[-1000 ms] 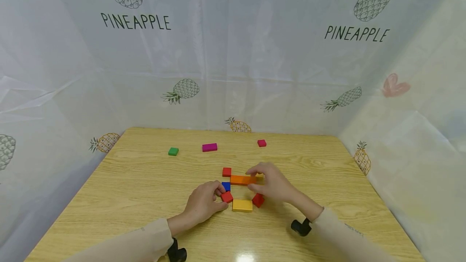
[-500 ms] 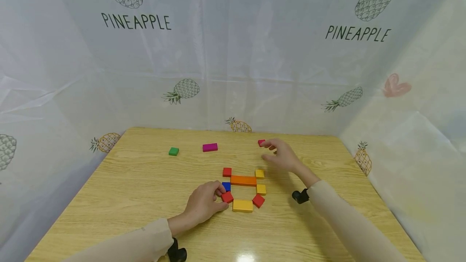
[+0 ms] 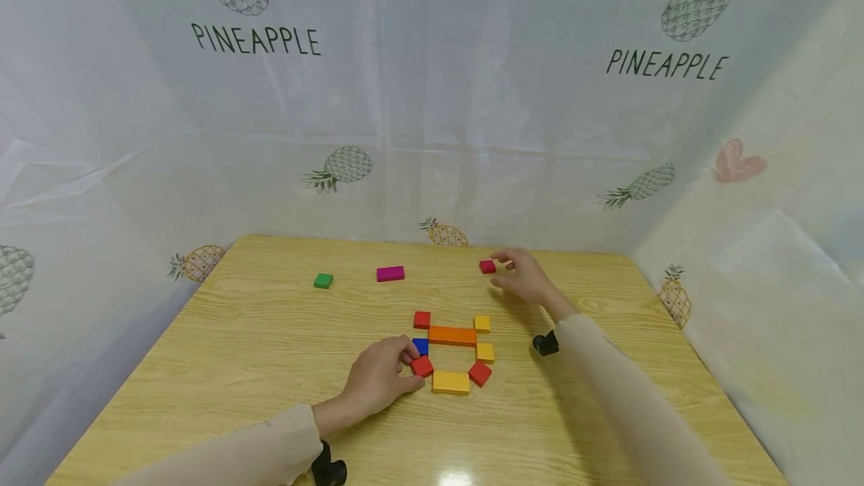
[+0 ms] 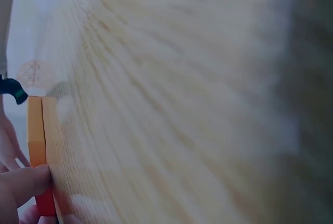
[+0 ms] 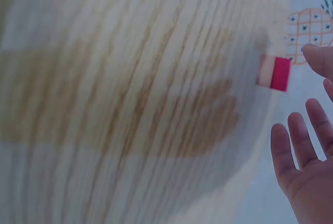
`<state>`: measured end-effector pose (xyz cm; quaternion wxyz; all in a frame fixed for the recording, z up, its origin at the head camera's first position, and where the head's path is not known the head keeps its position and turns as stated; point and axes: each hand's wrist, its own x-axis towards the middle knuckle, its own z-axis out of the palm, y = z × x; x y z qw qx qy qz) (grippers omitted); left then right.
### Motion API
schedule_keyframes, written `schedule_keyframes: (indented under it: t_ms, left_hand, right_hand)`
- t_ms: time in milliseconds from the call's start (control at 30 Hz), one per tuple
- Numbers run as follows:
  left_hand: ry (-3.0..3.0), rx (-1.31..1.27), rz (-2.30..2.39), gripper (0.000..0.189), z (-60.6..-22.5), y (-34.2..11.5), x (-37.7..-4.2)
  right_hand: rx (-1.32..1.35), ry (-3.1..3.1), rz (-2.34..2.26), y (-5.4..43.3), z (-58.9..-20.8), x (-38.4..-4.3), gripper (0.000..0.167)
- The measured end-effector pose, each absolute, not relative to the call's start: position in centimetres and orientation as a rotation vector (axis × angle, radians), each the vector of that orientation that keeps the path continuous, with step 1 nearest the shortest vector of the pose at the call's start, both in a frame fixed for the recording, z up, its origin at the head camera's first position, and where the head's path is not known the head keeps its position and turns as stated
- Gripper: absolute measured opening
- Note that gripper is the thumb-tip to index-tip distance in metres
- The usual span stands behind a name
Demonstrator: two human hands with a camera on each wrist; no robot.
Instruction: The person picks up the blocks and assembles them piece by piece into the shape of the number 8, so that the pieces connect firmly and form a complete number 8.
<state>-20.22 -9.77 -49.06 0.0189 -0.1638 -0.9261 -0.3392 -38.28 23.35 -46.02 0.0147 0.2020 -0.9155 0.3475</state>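
Observation:
In the head view my left hand (image 3: 378,373) rests on the table with thumb and index finger at opposite sides of a tilted red block (image 3: 421,367). The left wrist view has the thumb (image 4: 31,182) against this red block (image 4: 45,203), with a yellow block (image 4: 36,130) beyond. A blue block (image 3: 421,346), partly covered by my fingers, lies just behind it. At the back, my right hand (image 3: 525,277) hovers beside a crimson block (image 3: 487,267), thumb and fingers spread apart. The right wrist view shows the crimson block (image 5: 281,74) outside the fingers.
Flat blocks form a figure: an orange bar (image 3: 452,335), a yellow bar (image 3: 450,382), two small yellow blocks (image 3: 484,352) and red blocks (image 3: 480,373). Farther back lie a green block (image 3: 323,280) and a purple bar (image 3: 390,274). A pineapple-print sheet hangs behind the table.
My right hand has moved from the orange bar and small yellow blocks back to the crimson block, uncovering the yellow blocks. The left hand has stayed at the tilted red block.

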Motion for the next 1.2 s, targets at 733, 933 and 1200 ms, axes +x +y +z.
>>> schedule_keyframes:
  t_ms: [733, 933, 1200]
  left_hand:
    - [-2.867, -0.525, -1.064, 0.030, -49.3, -9.8, -20.5]
    - [-2.868, -0.528, -1.048, 0.031, -49.3, -9.8, -20.5]
    - [-2.875, -0.517, -1.049, 0.030, -49.4, -9.9, -20.5]
  right_hand:
    - [0.632, -2.951, 1.208, 23.4, -47.7, -41.2, 0.061]
    - [0.629, -2.986, 1.283, 23.7, -48.0, -41.9, 0.062]
    - [0.648, -2.978, 1.329, 23.3, -47.9, -42.0, 0.059]
